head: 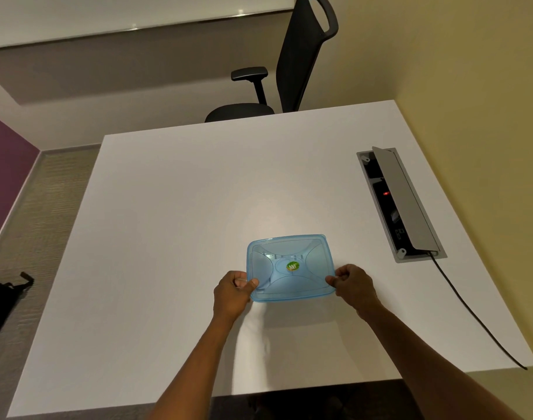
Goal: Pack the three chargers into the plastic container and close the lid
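A translucent blue plastic container (pixel 289 277) with its lid on sits on the white table (pixel 174 237), a green and yellow sticker at the lid's centre. My left hand (pixel 233 294) pinches the container's near left corner, thumb on top of the lid. My right hand (pixel 354 284) grips the near right corner the same way. The container looks slightly raised at the front, with a shadow under it. I see no chargers on the table, and the lid hides whatever is inside.
An open power socket hatch (pixel 400 204) is set into the table at the right, and a black cable (pixel 477 316) runs from it over the near right edge. A black office chair (pixel 289 71) stands behind the table. A black bag (pixel 4 301) lies on the floor at the left.
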